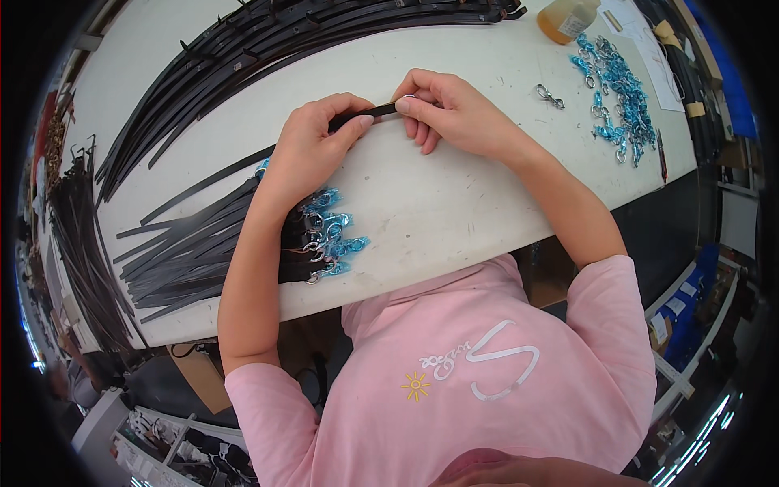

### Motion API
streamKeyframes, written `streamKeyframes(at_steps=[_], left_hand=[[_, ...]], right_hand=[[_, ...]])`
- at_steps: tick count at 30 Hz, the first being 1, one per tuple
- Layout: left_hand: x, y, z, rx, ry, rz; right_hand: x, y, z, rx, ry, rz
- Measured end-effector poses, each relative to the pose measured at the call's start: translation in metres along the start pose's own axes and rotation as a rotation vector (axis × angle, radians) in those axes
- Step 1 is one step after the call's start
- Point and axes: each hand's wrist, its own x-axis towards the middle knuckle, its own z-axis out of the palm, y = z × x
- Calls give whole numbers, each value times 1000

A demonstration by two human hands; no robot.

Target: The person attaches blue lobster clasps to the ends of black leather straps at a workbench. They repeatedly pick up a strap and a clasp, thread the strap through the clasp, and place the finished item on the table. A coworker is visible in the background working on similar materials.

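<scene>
A narrow black strap [381, 111] is stretched between my two hands above the middle of the table. My left hand [320, 134] pinches it between thumb and fingers, and a long tail runs off to the left under that wrist. At the strap's right end, my right hand [442, 109] grips it with thumb and forefinger. Below my left forearm lies a bundle of black straps [195, 243], with metal clasps [324, 235] in blue wrapping at their right ends. A single unwrapped metal swivel clasp [549, 96] rests to the right of my right hand.
Long black straps [243, 61] lie in a curved stack along the far side. Blue-wrapped clasps [621, 97] are heaped at the right, near a bottle of amber liquid [566, 18] and a thin dark pen-like tool [662, 158]. More straps [81, 243] hang over the left edge.
</scene>
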Motion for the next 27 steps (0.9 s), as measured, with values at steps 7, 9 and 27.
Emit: streamKeyframes(at_steps=[7,9,27], left_hand=[[-1,-1,2,11,76,87],[-2,2,3,26,101,115],[-2,18,5,16,45,145]], right_hand=[[0,2,-1,-4,-4,12],[-2,0,-1,-26,3,6],[1,-8,-11,77,-98,88]])
